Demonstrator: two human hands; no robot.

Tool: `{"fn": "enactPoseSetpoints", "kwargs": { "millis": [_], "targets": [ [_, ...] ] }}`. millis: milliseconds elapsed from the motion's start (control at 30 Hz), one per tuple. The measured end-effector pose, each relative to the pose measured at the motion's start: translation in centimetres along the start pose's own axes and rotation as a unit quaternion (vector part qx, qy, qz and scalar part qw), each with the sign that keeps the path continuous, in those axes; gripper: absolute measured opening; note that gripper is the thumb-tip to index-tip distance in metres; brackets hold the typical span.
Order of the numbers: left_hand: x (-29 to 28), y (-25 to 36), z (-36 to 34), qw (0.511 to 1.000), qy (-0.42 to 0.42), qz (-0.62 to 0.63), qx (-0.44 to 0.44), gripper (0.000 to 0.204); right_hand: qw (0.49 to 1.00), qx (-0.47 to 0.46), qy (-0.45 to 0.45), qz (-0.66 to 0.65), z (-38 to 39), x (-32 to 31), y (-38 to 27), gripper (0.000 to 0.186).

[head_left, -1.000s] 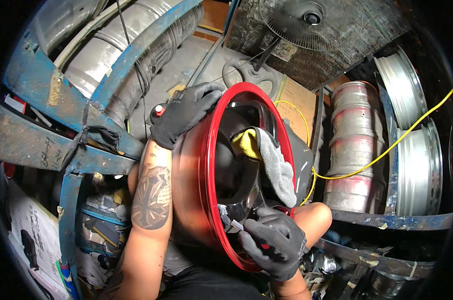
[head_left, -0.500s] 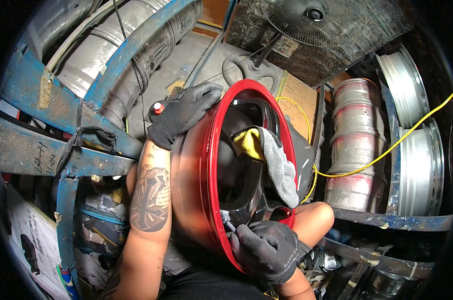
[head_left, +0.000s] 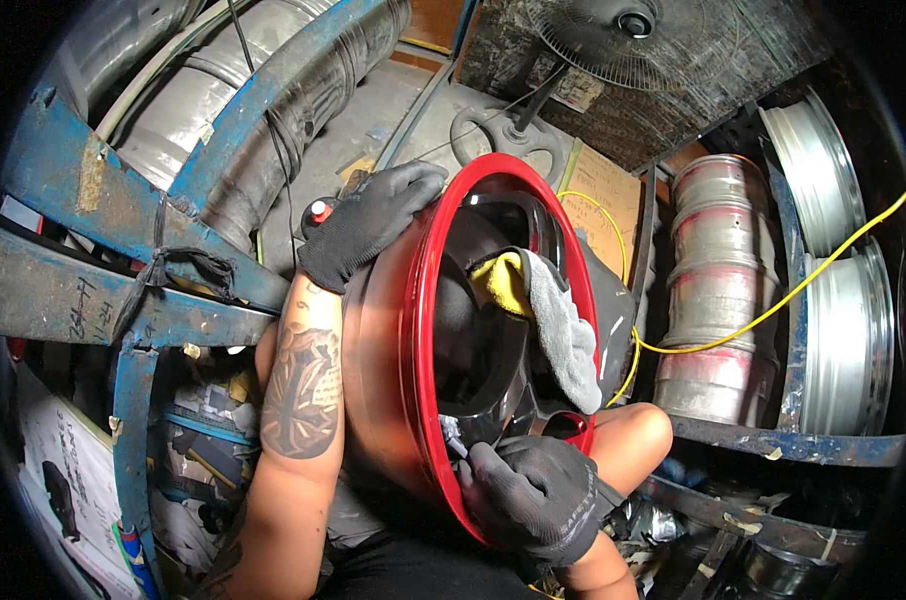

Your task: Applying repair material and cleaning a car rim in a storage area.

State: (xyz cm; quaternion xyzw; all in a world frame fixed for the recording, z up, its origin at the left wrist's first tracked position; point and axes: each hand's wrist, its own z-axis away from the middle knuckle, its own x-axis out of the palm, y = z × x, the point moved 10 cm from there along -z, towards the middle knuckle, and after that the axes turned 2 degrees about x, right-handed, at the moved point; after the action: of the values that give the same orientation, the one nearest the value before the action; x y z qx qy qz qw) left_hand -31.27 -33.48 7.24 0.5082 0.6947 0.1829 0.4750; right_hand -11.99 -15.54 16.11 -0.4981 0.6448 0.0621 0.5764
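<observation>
A car wheel rim [head_left: 409, 330] with a red lip and glossy black spokes stands tilted in front of me between my legs. My left hand [head_left: 371, 218], in a dark grey knitted glove, grips its upper left edge, fingers together over the barrel. Beside that hand a dark, red-tipped object [head_left: 320, 210] pokes out; its kind is unclear. My right hand [head_left: 535, 498], also gloved, is closed around a thin, pale, pen-like tool [head_left: 457, 444] whose tip is at the inner side of the lower red lip. A grey and yellow cloth [head_left: 561, 330] hangs over the spokes.
Bare metal wheels [head_left: 718, 290] are stacked at right beside silver ones [head_left: 848, 340] on a blue rack. A yellow cable [head_left: 773, 310] crosses there. Blue steel beams [head_left: 123, 290] stand close at left. At the back is a black fan [head_left: 633, 30] on a stand.
Very little differs. My right hand and its tool have stayed at the lower lip, with only a slight shift, and the left hand keeps its place on the rim.
</observation>
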Motion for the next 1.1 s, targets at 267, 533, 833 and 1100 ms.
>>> {"fn": "enactPoseSetpoints", "kwargs": {
  "millis": [267,533,833,1100],
  "targets": [
    [0.3,-1.3,0.7,0.996,0.020,0.075,-0.046,0.029,0.999,-0.012,-0.032,0.039,-0.1,0.5,-0.6,0.036],
    [2.1,-3.4,0.5,0.981,0.001,0.148,-0.128,0.029,0.996,-0.012,-0.070,0.057,0.2,0.5,-0.2,0.035],
    [1.0,-1.9,0.5,0.998,-0.001,0.047,-0.041,0.031,0.995,0.015,-0.085,0.054,-0.9,0.6,-0.4,0.034],
    [1.2,-2.3,0.5,0.992,0.001,0.100,-0.083,0.035,0.996,-0.014,-0.062,0.055,-0.4,0.2,-0.8,0.035]
  ]
}}
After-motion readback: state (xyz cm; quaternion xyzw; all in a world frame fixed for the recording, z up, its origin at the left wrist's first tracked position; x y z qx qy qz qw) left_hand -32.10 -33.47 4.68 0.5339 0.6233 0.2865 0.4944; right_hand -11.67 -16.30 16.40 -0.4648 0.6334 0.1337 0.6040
